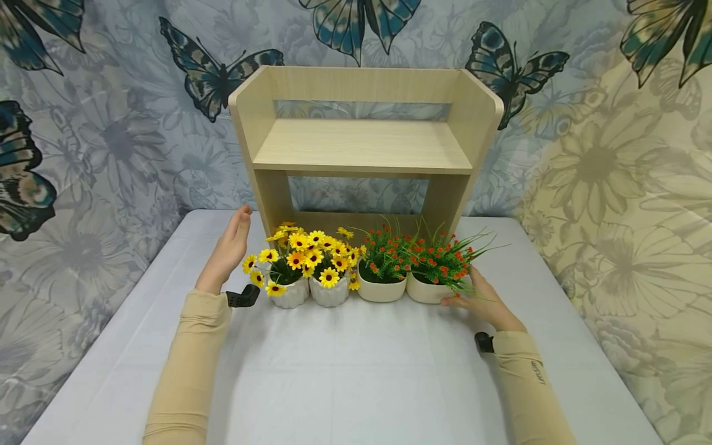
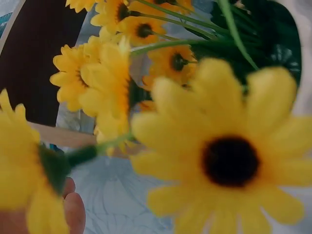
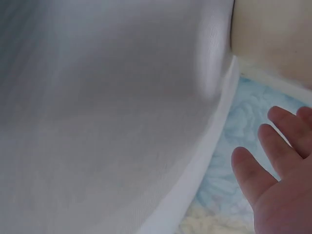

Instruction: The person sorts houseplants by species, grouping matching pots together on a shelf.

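between straight-fingered, empty hands (image 1: 227,250) (image 1: 485,304), white pots (image 1: 330,295) hold yellow flowers (image 1: 329,277), cream pots (image 1: 382,292) red flowers (image 1: 443,254).

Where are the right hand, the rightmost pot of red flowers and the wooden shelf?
Right hand (image 1: 487,304): head view, on the middle of the hand.
Rightmost pot of red flowers (image 1: 427,293): head view, on the pot's pale front wall.
Wooden shelf (image 1: 361,143): head view, on its upper board.

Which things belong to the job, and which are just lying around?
Likely the job:
two ribbed white pots of yellow flowers
two smooth cream pots of red flowers
perhaps the pale wooden shelf

Likely surroundings:
white cloth-covered table
blue-beige butterfly backdrop
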A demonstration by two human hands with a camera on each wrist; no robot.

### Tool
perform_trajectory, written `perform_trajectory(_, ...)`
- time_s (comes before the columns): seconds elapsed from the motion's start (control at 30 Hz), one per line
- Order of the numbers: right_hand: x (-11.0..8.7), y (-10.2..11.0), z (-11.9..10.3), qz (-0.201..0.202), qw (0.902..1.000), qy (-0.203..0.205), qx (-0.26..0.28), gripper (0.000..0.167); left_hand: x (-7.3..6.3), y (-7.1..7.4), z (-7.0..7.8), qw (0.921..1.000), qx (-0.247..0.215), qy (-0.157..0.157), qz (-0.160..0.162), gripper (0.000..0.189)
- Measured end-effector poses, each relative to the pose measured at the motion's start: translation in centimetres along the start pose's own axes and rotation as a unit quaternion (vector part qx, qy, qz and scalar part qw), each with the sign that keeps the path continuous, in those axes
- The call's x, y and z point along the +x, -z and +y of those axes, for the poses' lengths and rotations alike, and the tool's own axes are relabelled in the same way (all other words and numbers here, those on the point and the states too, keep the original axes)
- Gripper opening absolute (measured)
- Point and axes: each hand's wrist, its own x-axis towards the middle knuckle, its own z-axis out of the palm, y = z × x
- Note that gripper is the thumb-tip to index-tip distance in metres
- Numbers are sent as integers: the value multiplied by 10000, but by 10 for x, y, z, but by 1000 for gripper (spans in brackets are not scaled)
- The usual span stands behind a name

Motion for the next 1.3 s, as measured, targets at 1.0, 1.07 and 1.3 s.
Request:
perform_trajectory(1.0, 14, -10, -4, 308, 9963, 796, 96, 124, 39, -3, 34, 9990, -431, 117, 93, 73)
perform_trajectory(1.07, 14, -11, -4, 271, 9958, 857, 150, 124, 42, -3, 35, 9983, -545, 219, 63, 75)
perform_trajectory(1.3, 15, -14, 0, 250, 9961, 848, 68, 122, 51, -2, 38, 9962, -668, 555, 20, 86)
